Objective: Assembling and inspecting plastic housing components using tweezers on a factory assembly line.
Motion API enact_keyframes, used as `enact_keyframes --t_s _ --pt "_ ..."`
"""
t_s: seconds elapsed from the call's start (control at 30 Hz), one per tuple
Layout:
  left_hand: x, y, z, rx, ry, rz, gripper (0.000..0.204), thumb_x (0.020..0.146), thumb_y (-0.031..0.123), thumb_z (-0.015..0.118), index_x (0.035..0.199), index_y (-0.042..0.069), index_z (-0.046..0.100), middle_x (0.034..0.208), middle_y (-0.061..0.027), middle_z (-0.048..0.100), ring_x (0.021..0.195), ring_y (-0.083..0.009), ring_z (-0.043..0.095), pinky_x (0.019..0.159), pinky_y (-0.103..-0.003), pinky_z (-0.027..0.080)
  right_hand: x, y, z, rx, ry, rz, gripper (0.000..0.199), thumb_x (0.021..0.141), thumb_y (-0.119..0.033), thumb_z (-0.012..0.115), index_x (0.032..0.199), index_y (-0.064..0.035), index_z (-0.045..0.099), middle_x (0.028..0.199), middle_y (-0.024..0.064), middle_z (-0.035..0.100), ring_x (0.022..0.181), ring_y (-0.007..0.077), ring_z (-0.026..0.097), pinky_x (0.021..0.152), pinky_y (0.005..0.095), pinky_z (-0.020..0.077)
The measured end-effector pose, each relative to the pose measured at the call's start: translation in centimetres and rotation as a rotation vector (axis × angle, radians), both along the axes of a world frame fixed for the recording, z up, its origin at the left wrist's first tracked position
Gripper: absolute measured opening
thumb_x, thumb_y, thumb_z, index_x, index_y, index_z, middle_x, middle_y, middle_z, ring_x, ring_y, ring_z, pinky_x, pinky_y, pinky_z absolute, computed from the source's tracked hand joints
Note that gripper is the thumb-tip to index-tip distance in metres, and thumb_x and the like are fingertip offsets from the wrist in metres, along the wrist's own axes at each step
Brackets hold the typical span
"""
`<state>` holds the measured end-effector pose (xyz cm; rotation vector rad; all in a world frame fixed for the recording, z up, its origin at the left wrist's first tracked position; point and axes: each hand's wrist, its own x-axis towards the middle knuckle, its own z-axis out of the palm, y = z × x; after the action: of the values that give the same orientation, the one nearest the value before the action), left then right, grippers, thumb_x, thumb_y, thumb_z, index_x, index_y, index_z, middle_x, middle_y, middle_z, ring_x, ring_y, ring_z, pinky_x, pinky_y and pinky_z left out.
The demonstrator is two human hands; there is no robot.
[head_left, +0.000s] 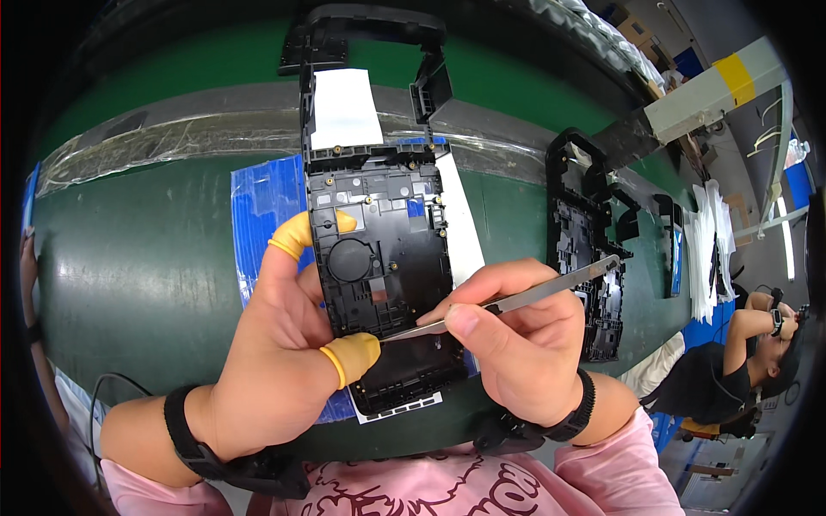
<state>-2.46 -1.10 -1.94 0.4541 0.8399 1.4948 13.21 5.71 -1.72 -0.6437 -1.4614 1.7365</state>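
Observation:
A long black plastic housing [404, 297] with a handle-like loop at its far end is held up in front of me. My left hand [267, 361] grips its left edge, with yellow finger cots on the thumb and one finger. The thumb presses on the lower part of the housing. Between the thumb and fingers of my right hand [533, 361] is a pair of metal tweezers [551, 291], slanting down to the left. Its tips meet the housing right beside my left thumb. Whether they pinch any small part is too fine to see.
Beneath the housing lie a blue corrugated sheet [267, 193] and white paper [465, 228] on the green table [155, 249]. Another black housing [568, 232] lies to the right, near white sheets [710, 249]. A co-worker [705, 370] is at far right; another person's arm [31, 284] shows at left.

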Motion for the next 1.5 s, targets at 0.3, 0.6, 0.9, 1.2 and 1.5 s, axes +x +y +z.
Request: enact_keyframes --t_s 0.3,0.6,0.9,1.2,1.5 --pt "-4.2 1.9 1.0 0.161 0.311 0.391 0.074 0.062 -0.010 0.050 0.128 0.006 0.020 0.113 -0.0121 0.044 0.102 -0.0216 0.046 0.083 -0.031 0.043 0.0 0.4 -0.4 -0.158 -0.130 -0.107 0.015 0.075 0.003 0.057 0.090 0.0025 0.054 0.070 0.0034 0.058 0.053 0.0018 0.048 0.045 0.0139 0.0351" --pt "-6.4 1.8 1.0 0.185 0.252 0.468 0.041 0.079 0.011 0.050 0.118 0.005 0.036 0.103 -0.0059 0.051 0.091 -0.0152 0.052 0.079 -0.029 0.044 -0.6 0.3 -1.2 -0.133 -0.186 -0.094 0.015 0.076 0.002 0.057 0.091 0.0025 0.055 0.070 0.0025 0.057 0.054 0.0015 0.047 0.045 0.0144 0.0358" --pt "-5.4 2.2 1.1 0.086 -0.073 0.345 0.035 0.087 0.027 0.040 0.112 0.003 0.045 0.102 -0.0077 0.055 0.091 -0.0186 0.054 0.082 -0.034 0.044 0.0 0.7 -0.3 -0.176 -0.150 -0.093 0.015 0.076 0.002 0.055 0.091 0.0037 0.054 0.073 0.0072 0.060 0.054 0.0028 0.048 0.045 0.0146 0.0355" --pt "-0.8 0.8 1.1 -0.025 -0.101 0.046 0.042 0.087 0.028 0.038 0.124 0.009 0.029 0.117 -0.0091 0.044 0.105 -0.0216 0.047 0.086 -0.036 0.042 0.0 0.6 1.6 -0.099 0.116 -0.084 0.019 0.076 0.005 0.054 0.094 0.0039 0.051 0.078 0.0130 0.061 0.058 0.0061 0.050 0.050 0.0165 0.0379" --pt "0.0 0.5 0.6 -0.032 -0.157 0.018 0.043 0.087 0.024 0.042 0.125 0.010 0.028 0.119 -0.0095 0.042 0.107 -0.0220 0.046 0.087 -0.036 0.041 -0.3 0.3 0.7 -0.138 0.081 -0.019 0.018 0.077 0.006 0.054 0.094 0.0055 0.052 0.082 0.0113 0.059 0.072 0.0111 0.057 0.062 0.0199 0.0456"
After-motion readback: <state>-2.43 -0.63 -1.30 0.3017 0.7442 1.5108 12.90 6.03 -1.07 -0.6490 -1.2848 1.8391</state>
